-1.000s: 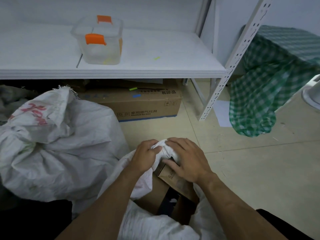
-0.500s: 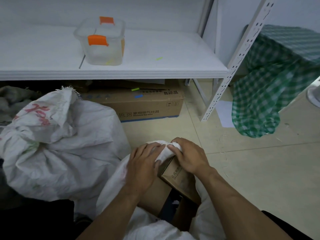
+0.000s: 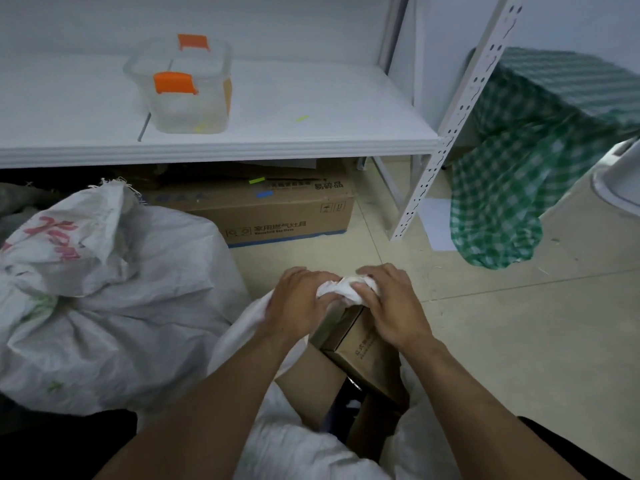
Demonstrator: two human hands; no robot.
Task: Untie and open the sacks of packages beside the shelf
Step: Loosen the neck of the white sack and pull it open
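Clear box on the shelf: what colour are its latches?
Orange latches, on the clear box, head view.

Beyond the left hand (image 3: 298, 301) stood a white shelf (image 3: 329, 105) against a pale wall (image 3: 277, 15). Right of the right hand (image 3: 393, 308) stretched beige floor tiles (image 3: 519, 358), a green checked cloth (image 3: 502, 202) draped beyond.

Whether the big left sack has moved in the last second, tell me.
No. The big sack still overlaps the same left end of the cardboard box under the shelf.
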